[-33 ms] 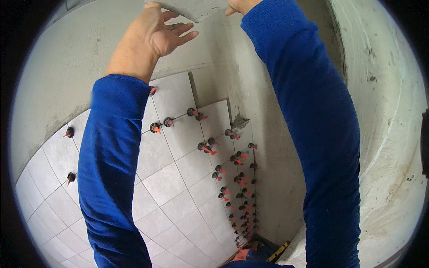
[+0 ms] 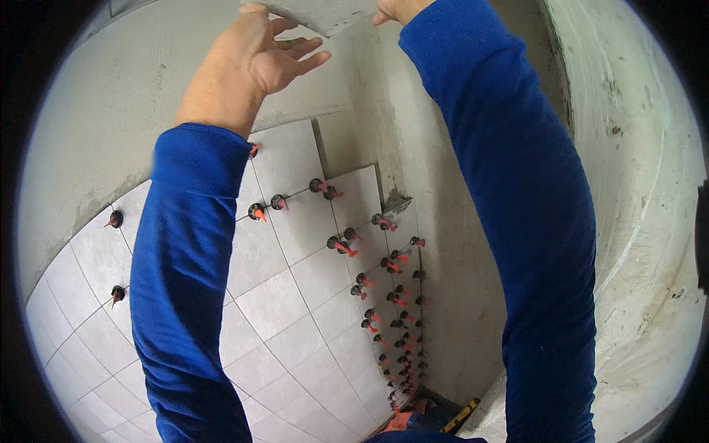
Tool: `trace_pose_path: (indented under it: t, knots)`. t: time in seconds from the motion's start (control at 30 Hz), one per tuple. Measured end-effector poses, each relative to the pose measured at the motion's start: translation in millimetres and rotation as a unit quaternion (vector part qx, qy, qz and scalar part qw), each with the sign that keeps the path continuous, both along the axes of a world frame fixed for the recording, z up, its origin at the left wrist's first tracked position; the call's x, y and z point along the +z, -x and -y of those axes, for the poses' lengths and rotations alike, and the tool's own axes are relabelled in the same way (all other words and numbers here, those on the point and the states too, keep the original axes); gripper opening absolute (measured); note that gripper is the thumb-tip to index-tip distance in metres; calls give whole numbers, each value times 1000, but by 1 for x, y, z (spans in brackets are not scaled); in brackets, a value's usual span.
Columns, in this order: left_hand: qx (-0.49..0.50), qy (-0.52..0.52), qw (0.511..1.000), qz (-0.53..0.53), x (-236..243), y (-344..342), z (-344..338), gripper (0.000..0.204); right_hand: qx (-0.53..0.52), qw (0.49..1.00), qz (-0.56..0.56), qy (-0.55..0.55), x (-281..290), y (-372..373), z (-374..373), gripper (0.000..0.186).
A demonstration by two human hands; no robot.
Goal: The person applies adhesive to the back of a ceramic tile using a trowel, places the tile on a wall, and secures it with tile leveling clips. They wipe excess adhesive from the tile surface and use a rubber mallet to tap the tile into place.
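Observation:
At the top edge, a light grey tile is only partly in view, one corner pointing down. My left hand is raised to its left side, upper fingers at the tile's edge and the lower fingers spread below it. My right hand is at the tile's right side, curled fingertips close against it; the picture's edge cuts off most of this hand. Beneath my hands, pale grey wall tiles cover the lower wall, with black-and-red tile levelling clips along their joints.
Bare grey wall lies above the stepped top row of tiles and runs into a corner. A smear of dark mortar sits beside the end tile. Plastic sheeting hangs at right. A yellow spirit level is at the bottom.
My left hand and forearm have shifted very slightly to the right. Otherwise nothing visibly differs.

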State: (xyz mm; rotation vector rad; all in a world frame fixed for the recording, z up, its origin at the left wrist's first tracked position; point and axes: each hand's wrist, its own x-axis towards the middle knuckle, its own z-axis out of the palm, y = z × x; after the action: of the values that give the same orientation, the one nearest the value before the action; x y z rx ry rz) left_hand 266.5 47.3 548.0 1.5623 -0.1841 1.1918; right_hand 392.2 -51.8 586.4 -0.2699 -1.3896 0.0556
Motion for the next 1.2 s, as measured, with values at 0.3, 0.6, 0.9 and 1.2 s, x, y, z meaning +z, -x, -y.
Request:
trace_pose_path:
  t: [0.3, 0.6, 0.9, 1.2]
  knots:
    - [-32, 37, 999, -16, -26, -41, -13, 78, -73, 977, -194, -56, -3, -1, -11, 125]
    - [-92, 88, 990, -65, -56, -80, -31, 70, -217, 952, -180, -120, -28, -44, -34, 138]
    - [-58, 161, 981, -88, -95, -101, -57, 68, -342, 913, -202, -97, -73, -79, -63, 134]
    - [161, -64, 985, 14, -304, 39, -42, 72, -384, 906, -175, -26, -190, -160, -132, 146]
